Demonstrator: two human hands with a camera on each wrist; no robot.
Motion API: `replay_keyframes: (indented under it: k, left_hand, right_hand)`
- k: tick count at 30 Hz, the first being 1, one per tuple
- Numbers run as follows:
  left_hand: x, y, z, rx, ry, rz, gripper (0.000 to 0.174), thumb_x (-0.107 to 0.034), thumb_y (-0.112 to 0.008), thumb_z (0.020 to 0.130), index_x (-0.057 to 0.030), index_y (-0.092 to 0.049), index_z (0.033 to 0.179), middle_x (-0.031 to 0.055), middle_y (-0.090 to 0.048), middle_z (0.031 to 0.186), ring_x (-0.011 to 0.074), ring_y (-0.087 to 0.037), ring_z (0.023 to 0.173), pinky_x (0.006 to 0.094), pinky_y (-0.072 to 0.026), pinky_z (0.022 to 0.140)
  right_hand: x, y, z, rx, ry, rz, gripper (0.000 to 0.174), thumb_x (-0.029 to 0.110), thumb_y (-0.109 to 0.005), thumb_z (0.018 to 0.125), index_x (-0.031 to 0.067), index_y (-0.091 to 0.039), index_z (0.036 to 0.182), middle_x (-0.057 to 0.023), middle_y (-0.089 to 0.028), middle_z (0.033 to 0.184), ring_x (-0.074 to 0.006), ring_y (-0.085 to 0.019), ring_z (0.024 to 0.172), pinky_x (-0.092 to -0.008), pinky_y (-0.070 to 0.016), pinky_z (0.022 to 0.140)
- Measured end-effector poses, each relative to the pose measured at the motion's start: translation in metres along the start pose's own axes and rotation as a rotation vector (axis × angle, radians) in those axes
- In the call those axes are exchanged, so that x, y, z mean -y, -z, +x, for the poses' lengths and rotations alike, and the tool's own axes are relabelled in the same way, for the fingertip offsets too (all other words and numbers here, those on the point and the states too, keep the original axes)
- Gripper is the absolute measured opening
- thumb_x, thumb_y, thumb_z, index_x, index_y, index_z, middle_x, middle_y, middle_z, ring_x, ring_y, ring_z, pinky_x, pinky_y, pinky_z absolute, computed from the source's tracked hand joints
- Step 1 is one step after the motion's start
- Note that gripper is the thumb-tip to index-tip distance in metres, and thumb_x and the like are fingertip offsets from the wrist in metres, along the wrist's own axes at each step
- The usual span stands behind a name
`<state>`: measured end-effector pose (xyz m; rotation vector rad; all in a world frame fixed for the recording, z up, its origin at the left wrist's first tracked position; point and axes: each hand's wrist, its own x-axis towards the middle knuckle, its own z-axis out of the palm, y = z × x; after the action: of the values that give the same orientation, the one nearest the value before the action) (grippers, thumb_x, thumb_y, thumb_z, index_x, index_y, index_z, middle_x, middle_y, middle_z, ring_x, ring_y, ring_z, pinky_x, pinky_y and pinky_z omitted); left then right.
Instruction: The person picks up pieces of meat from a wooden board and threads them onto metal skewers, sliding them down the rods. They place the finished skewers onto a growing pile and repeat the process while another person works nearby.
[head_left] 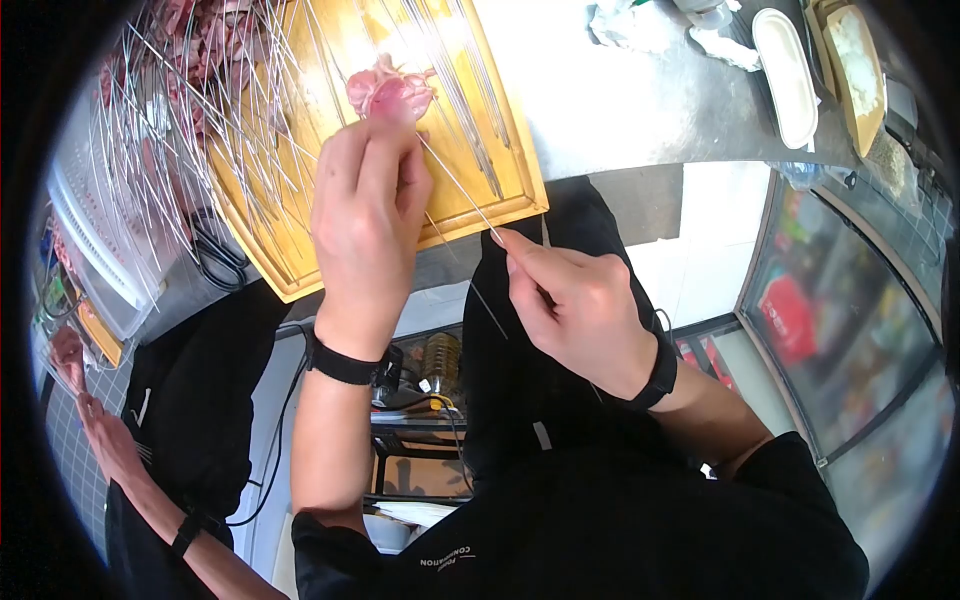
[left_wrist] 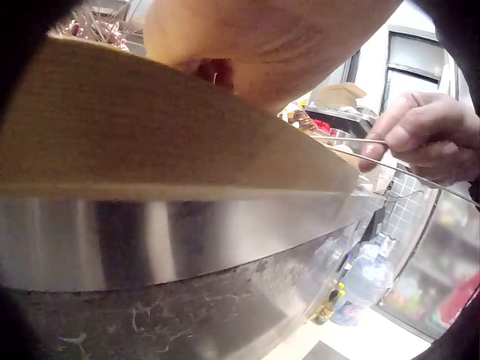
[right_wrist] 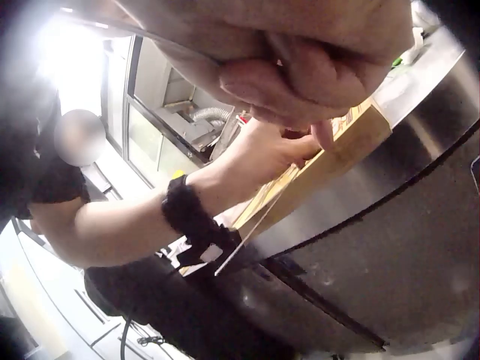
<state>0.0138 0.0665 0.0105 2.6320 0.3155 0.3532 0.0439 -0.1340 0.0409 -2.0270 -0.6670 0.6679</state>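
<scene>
My left hand [head_left: 366, 215] is over the wooden board [head_left: 505, 195], its fingertips on a folded piece of pink meat [head_left: 410, 97]. From the meat, a thin metal skewer [head_left: 460, 187] slants down to my right hand [head_left: 580, 305], whose thumb and forefinger pinch it just off the board's edge. A second thin rod [head_left: 490, 310] hangs below, between the hands. In the left wrist view my right hand [left_wrist: 435, 139] pinches one rod [left_wrist: 352, 139], with another passing beneath. The right wrist view shows my left hand [right_wrist: 274, 154] at the board; its fingertips are partly hidden.
Many loaded skewers [head_left: 200, 130] lie at the left of the board, bare ones [head_left: 470, 110] at its right. Black scissors [head_left: 217, 250] lie beside it. A white tray [head_left: 785, 80] stands back right. Another person's arm [head_left: 140, 480] reaches in at the left.
</scene>
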Motion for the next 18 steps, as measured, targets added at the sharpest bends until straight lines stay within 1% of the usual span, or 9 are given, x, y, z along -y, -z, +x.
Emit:
replay_keyframes:
  k: [2, 5, 7, 8, 9, 11, 13, 17, 18]
  left_hand:
    - [-0.003, -0.001, -0.003, -0.007, -0.025, -0.015, 0.015, 0.006, -0.073, 0.084, 0.0001, -0.065, 0.095, 0.0097, -0.064, 0.099, 0.0228, -0.065, 0.077, 0.0323, -0.0535, 0.067]
    - [-0.008, 0.000, -0.008, 0.007, 0.042, -0.039, 0.015, 0.008, -0.073, 0.084, 0.0008, -0.066, 0.095, 0.0094, -0.064, 0.100, 0.0205, -0.065, 0.078, 0.0308, -0.0533, 0.065]
    - [-0.010, 0.000, -0.010, -0.009, 0.152, -0.129, 0.018, 0.007, -0.074, 0.081, -0.0003, -0.066, 0.094, 0.0121, -0.063, 0.099, 0.0305, -0.063, 0.086, 0.0383, -0.0522, 0.074]
    - [-0.012, 0.001, -0.011, -0.010, 0.155, -0.128, 0.018, 0.007, -0.074, 0.081, -0.0003, -0.066, 0.094, 0.0121, -0.063, 0.099, 0.0305, -0.063, 0.086, 0.0383, -0.0522, 0.074]
    - [-0.014, 0.001, -0.013, 0.005, 0.174, -0.129, 0.017, 0.007, -0.074, 0.081, -0.0005, -0.066, 0.094, 0.0118, -0.063, 0.099, 0.0300, -0.063, 0.086, 0.0379, -0.0525, 0.073]
    - [-0.018, 0.000, -0.015, 0.020, 0.197, -0.135, 0.017, 0.007, -0.074, 0.082, -0.0008, -0.067, 0.095, 0.0115, -0.064, 0.099, 0.0294, -0.063, 0.086, 0.0375, -0.0528, 0.071]
    - [-0.022, -0.002, -0.018, 0.006, 0.229, -0.158, 0.017, 0.007, -0.074, 0.083, -0.0014, -0.068, 0.096, 0.0106, -0.064, 0.100, 0.0264, -0.064, 0.083, 0.0345, -0.0533, 0.066]
    - [-0.022, -0.003, -0.017, -0.011, 0.238, -0.151, 0.017, 0.007, -0.075, 0.083, -0.0015, -0.068, 0.096, 0.0097, -0.064, 0.099, 0.0235, -0.065, 0.079, 0.0323, -0.0535, 0.061]
    - [-0.022, -0.002, -0.016, -0.016, 0.214, -0.120, 0.014, 0.006, -0.075, 0.085, -0.0003, -0.068, 0.095, 0.0088, -0.065, 0.099, 0.0187, -0.065, 0.076, 0.0294, -0.0535, 0.062]
  right_hand:
    - [-0.001, -0.002, 0.007, -0.049, 0.007, 0.024, 0.024, -0.006, -0.067, 0.087, -0.0024, -0.072, 0.110, -0.0125, -0.067, 0.067, -0.0154, -0.064, 0.051, -0.0266, -0.0472, 0.047]
    - [-0.002, -0.004, 0.002, -0.076, 0.002, 0.058, 0.024, -0.006, -0.067, 0.087, -0.0012, -0.073, 0.110, -0.0106, -0.066, 0.066, -0.0136, -0.063, 0.050, -0.0256, -0.0470, 0.047]
    - [-0.007, -0.002, -0.007, -0.062, -0.003, 0.076, 0.021, -0.003, -0.068, 0.088, -0.0016, -0.071, 0.109, -0.0099, -0.066, 0.066, -0.0157, -0.064, 0.050, -0.0277, -0.0483, 0.046]
    - [-0.010, 0.000, -0.013, -0.046, -0.011, 0.094, 0.019, 0.000, -0.068, 0.088, -0.0021, -0.069, 0.107, -0.0091, -0.066, 0.066, -0.0178, -0.064, 0.050, -0.0298, -0.0496, 0.046]
    - [-0.012, 0.003, -0.017, -0.042, -0.016, 0.085, 0.019, 0.001, -0.068, 0.089, -0.0014, -0.070, 0.107, -0.0090, -0.068, 0.069, -0.0169, -0.065, 0.051, -0.0288, -0.0502, 0.046]
    - [-0.015, 0.008, -0.025, -0.032, -0.011, 0.073, 0.020, 0.001, -0.068, 0.088, -0.0012, -0.070, 0.108, -0.0090, -0.069, 0.070, -0.0166, -0.066, 0.051, -0.0282, -0.0508, 0.047]
    - [-0.018, 0.015, -0.031, 0.010, -0.008, 0.065, 0.023, 0.000, -0.068, 0.088, -0.0014, -0.071, 0.111, -0.0094, -0.070, 0.072, -0.0167, -0.068, 0.054, -0.0272, -0.0530, 0.049]
    - [-0.020, 0.016, -0.035, 0.024, 0.003, 0.082, 0.023, 0.001, -0.068, 0.089, -0.0025, -0.070, 0.112, -0.0093, -0.070, 0.072, -0.0171, -0.068, 0.054, -0.0274, -0.0540, 0.050]
    - [-0.019, 0.015, -0.033, 0.031, 0.014, 0.088, 0.024, 0.001, -0.068, 0.088, -0.0031, -0.070, 0.112, -0.0093, -0.070, 0.072, -0.0173, -0.068, 0.055, -0.0275, -0.0542, 0.051]
